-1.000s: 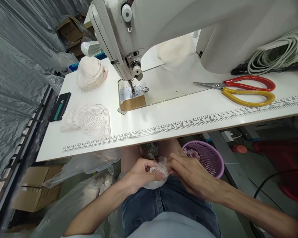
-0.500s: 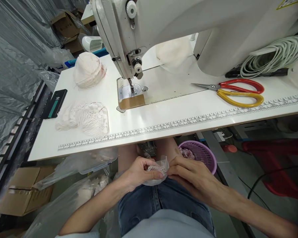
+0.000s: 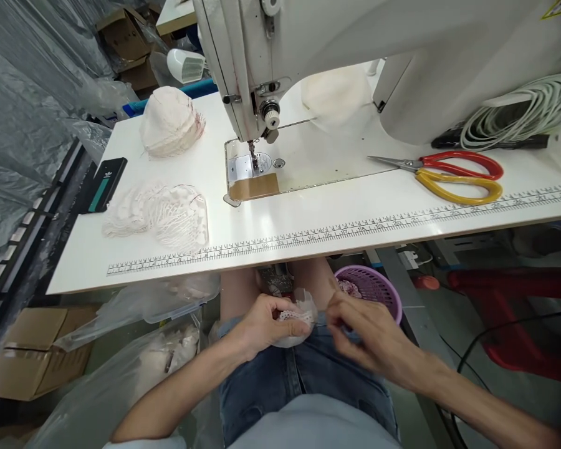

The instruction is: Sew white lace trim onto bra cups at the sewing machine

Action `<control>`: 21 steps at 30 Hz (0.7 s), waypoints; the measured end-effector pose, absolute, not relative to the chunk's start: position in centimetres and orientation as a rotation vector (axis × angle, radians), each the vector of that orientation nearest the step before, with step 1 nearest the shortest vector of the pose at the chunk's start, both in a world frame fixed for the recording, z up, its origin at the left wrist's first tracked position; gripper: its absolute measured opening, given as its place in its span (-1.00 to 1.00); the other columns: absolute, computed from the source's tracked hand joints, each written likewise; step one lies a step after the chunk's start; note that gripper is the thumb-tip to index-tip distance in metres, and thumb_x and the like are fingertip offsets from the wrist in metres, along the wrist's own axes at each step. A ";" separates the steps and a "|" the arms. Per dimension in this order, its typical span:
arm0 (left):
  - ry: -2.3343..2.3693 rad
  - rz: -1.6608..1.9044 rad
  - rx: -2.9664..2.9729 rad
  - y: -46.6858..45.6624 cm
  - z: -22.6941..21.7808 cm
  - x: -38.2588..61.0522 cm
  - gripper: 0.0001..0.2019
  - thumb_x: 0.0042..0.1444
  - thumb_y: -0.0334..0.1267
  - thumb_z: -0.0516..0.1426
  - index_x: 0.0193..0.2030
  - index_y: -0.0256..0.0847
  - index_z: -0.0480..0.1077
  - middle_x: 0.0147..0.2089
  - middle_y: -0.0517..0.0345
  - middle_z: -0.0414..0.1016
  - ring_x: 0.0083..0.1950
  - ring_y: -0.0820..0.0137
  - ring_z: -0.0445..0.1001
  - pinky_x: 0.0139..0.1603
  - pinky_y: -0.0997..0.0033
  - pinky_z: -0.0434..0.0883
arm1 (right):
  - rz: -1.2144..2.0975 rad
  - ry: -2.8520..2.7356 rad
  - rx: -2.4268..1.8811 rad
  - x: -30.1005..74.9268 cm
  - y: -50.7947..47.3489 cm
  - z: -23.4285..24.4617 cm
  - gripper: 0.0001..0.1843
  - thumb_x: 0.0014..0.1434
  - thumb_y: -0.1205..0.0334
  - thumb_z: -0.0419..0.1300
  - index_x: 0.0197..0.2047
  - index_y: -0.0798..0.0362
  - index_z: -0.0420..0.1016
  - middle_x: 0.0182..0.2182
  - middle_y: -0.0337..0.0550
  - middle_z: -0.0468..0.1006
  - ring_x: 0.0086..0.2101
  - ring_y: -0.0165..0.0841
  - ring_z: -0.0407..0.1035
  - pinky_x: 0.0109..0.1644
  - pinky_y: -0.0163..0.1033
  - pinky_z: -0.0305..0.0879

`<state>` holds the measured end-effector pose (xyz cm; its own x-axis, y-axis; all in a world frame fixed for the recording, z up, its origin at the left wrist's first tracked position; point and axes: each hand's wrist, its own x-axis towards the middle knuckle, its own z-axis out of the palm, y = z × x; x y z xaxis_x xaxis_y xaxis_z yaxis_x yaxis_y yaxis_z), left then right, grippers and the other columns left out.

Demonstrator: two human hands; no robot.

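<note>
Two bare hands are working below the front edge of a white table (image 3: 308, 215), and we are recording the left hand (image 3: 257, 327) as grasping a small white lace piece (image 3: 293, 317), thumb pressing on top, above the lap of blue denim shorts (image 3: 271, 374). We are finding the right hand (image 3: 367, 327) just beside it, fingers curling inward; whether they are pinching anything fine, we are unable to tell. On the surface, a pale sewing machine (image 3: 355, 37) is standing over its needle plate, and a printed ruler scale (image 3: 330, 235) is running along the front edge. Scissors (image 3: 418, 165) with one red and one yellow handle are lying to the right, near a coil of pale cord (image 3: 474, 134). At the left end we are noting a stack of cream cups (image 3: 168, 121), a spread of white lace (image 3: 177, 215) and a black case (image 3: 106, 185) with a green stripe. Around the station, grey plastic sheeting (image 3: 28, 106) is hanging at the left, a cardboard box (image 3: 25, 368) is sitting below beside clear bags (image 3: 88, 380), and a purple basket (image 3: 389, 296) is standing beneath the table, holding patterned fabric (image 3: 350, 288).
</note>
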<state>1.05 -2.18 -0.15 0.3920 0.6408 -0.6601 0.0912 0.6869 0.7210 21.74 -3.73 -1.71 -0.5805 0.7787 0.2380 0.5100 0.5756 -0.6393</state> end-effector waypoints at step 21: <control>1.090 0.274 0.886 -2.2 0.4 -1.4 -0.71 -0.23 -0.23 0.36 -0.31 -0.29 0.54 -0.38 0.19 0.35 -0.35 0.47 0.28 -0.34 0.50 0.18 | 2.129 -1.943 -0.774 20.2 0.9 -1.8 -0.70 0.08 0.04 0.23 -0.43 0.13 0.43 -0.49 -0.28 0.35 -0.45 -0.45 0.22 -0.40 -0.36 0.10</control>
